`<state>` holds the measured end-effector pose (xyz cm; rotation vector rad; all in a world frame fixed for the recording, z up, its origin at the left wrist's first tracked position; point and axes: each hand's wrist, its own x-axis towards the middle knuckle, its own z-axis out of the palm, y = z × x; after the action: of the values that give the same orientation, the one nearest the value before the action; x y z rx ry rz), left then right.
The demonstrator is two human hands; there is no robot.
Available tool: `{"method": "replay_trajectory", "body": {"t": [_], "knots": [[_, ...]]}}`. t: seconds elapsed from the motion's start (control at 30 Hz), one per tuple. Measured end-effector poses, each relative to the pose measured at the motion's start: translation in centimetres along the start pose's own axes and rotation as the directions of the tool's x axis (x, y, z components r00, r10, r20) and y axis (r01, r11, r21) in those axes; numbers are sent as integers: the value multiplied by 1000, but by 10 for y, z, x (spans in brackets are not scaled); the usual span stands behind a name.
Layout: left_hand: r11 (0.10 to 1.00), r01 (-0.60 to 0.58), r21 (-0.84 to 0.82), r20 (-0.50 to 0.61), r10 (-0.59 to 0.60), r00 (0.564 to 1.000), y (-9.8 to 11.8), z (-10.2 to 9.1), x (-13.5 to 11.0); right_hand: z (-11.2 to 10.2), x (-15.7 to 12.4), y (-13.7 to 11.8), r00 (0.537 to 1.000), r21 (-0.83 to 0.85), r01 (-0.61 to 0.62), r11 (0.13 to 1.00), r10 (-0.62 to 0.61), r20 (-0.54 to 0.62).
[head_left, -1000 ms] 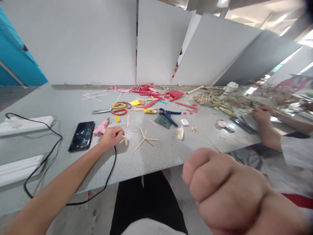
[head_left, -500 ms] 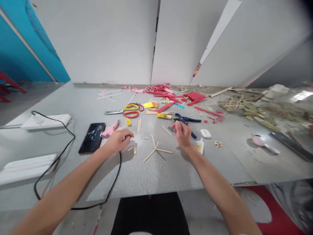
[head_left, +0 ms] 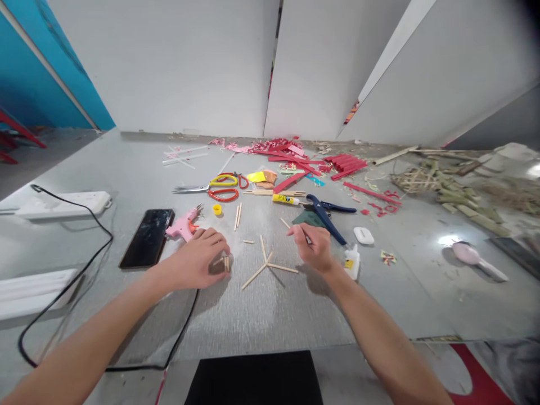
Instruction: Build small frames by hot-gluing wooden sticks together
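My left hand (head_left: 202, 257) rests low over the table, thumb and fingers apart around a few short stick pieces (head_left: 226, 264). My right hand (head_left: 313, 246) is closed on a thin wooden stick (head_left: 284, 223), whose end sticks out past the fingertips to the left. Between the hands stands a small figure of joined wooden sticks (head_left: 266, 263), its legs spread out from one joint. One short stick (head_left: 248, 242) lies just behind it, and a pair of sticks (head_left: 238, 217) lies farther back.
Behind my left hand are a pink glue gun (head_left: 182, 226) and a phone (head_left: 147, 238). Scissors (head_left: 211, 187), a glue stick (head_left: 286, 199), blue-handled cutters (head_left: 327, 216) and a white glue bottle (head_left: 351, 262) lie around. Red paper strips (head_left: 346, 164) are heaped at the back.
My left hand has opened and come down around the short stick pieces. The right hand has taken up the thin stick that lay on the table. The view has shifted slightly.
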<state>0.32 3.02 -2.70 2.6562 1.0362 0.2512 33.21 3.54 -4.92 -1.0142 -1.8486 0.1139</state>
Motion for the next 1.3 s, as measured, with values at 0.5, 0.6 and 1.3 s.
{"method": "replay_trajectory", "body": {"t": [0.5, 0.6, 1.3], "knots": [[314, -82, -946, -200, -366, 909, -14, -2, 7, -3, -7, -5, 981, 10, -191, 982, 191, -22], [40, -121, -992, -123, -545, 830, -21, -3, 11, -3, 0, -4, 967, -7, -225, 974, 224, 123], [-8, 35, -999, 30, -710, 704, -29, -4, 17, -43, 21, 1, 811, -26, -241, 970, 216, 544]]}}
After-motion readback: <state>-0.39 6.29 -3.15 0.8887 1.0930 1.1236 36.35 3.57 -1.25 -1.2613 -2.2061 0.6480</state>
